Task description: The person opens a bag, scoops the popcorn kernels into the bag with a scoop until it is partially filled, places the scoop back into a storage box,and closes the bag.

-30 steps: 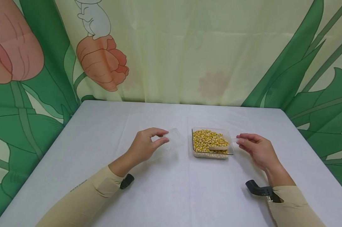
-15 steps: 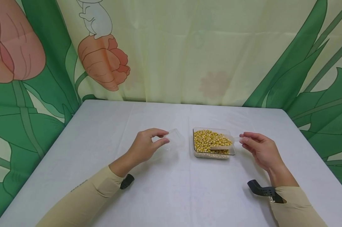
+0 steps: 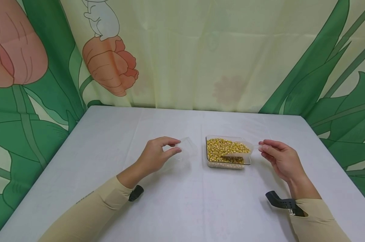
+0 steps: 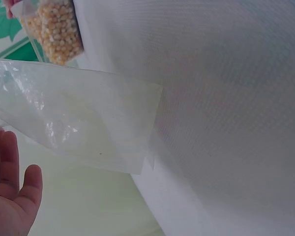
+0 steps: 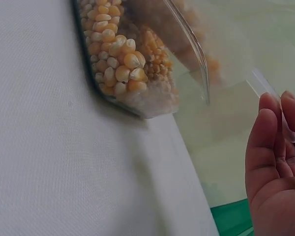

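Tray [image 3: 213, 163] of corn [image 3: 221, 148] sits just left of my right hand [image 3: 280, 161]: rigid, fairly heavy. Scoop [image 3: 241, 153] is stiff and light; right hand pinches its handle. Bag [image 3: 186, 148] is limp and slippery, I think; left hand [image 3: 156, 156] pinches its near edge. Since a second ago the scoop has drawn right, lifting.

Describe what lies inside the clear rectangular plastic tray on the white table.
The clear rectangular plastic tray holds yellow corn kernels and the bowl of a clear plastic scoop, whose handle the right hand pinches. Kernels cover the tray's floor, so it cannot be seen.
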Available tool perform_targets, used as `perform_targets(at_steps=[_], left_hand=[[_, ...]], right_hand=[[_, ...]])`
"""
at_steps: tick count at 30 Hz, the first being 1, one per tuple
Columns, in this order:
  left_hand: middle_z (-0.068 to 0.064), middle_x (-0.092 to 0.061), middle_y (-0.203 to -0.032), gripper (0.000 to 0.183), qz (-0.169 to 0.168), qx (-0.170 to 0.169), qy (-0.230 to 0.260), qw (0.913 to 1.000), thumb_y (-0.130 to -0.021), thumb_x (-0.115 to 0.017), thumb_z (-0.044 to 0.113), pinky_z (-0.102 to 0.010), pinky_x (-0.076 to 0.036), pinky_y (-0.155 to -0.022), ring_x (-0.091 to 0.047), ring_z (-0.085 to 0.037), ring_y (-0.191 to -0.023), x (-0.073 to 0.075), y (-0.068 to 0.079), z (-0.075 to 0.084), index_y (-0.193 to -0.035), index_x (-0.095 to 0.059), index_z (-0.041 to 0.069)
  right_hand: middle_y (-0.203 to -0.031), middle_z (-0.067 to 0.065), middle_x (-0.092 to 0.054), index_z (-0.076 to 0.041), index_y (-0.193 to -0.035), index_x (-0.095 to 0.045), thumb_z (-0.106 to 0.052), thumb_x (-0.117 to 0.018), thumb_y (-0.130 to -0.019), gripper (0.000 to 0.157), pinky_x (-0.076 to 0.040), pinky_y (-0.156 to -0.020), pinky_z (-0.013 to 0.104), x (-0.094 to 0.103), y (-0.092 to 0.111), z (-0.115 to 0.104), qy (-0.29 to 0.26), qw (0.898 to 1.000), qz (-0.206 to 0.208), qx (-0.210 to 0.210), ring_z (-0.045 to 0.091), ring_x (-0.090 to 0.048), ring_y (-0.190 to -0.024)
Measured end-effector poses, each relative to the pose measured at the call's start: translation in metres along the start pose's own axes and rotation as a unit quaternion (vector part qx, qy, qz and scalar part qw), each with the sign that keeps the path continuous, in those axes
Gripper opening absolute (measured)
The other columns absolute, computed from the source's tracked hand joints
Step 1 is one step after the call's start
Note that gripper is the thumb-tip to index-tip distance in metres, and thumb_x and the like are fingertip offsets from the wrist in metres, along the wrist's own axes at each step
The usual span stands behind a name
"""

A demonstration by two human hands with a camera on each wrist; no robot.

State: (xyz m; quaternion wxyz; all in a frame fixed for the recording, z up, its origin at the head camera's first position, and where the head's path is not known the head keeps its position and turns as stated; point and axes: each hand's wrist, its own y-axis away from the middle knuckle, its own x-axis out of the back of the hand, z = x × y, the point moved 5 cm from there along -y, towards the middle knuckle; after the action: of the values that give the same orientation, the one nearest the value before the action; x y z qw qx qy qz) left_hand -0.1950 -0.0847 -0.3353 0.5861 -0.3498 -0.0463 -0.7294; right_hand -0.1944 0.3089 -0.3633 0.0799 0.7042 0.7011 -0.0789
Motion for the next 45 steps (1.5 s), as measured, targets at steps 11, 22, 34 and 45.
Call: perform_targets(at_steps=[11,22,34,45], left_hand=[[-0.007,-0.074,-0.105,0.029,-0.007,0.006,-0.007,0.9999,-0.088,-0.079,0.017,-0.05,-0.051,-0.091,-0.067,-0.024,-0.1,-0.0018,-0.0022,0.0001,-0.113,-0.075,0.003],[-0.009,-0.074,-0.105,0.029,-0.011,0.013,-0.012,0.9998,-0.088,-0.079,0.017,-0.051,-0.051,-0.09,-0.067,-0.023,-0.1,-0.0033,-0.0034,-0.0014,-0.113,-0.075,0.003],[-0.008,-0.074,-0.105,0.027,-0.009,0.007,-0.011,0.9999,-0.088,-0.079,0.017,-0.042,-0.052,-0.092,-0.067,-0.02,-0.099,-0.0046,-0.0045,-0.0008,-0.112,-0.076,0.005],[-0.004,-0.075,-0.103,0.027,-0.007,0.006,-0.016,0.9998,-0.086,-0.08,0.016,-0.042,-0.052,-0.09,-0.068,-0.019,-0.097,-0.0072,-0.0037,-0.0017,-0.111,-0.076,0.005]], right_hand=[[-0.104,0.0,-0.072,-0.012,-0.108,-0.075,-0.004,-0.066,-0.096,0.017,-0.056,-0.079,0.022,0.0025,0.0009,-0.0015,-0.029,1.0,-0.002,0.007,0.011,-0.071,-0.089],[-0.105,0.002,-0.072,-0.011,-0.109,-0.074,0.002,-0.062,-0.097,0.021,-0.056,-0.078,0.022,0.0058,0.0049,-0.0018,-0.067,0.998,0.0,0.015,0.013,-0.071,-0.089],[-0.106,0.003,-0.072,-0.009,-0.111,-0.073,0.0,-0.062,-0.098,0.02,-0.056,-0.08,0.022,0.0069,0.0055,-0.0006,-0.082,0.996,-0.005,0.018,0.013,-0.071,-0.09],[-0.107,0.005,-0.072,-0.007,-0.112,-0.073,0.0,-0.063,-0.097,0.019,-0.056,-0.08,0.023,0.0024,0.0075,-0.0022,-0.105,0.994,-0.004,0.018,0.014,-0.071,-0.091]])
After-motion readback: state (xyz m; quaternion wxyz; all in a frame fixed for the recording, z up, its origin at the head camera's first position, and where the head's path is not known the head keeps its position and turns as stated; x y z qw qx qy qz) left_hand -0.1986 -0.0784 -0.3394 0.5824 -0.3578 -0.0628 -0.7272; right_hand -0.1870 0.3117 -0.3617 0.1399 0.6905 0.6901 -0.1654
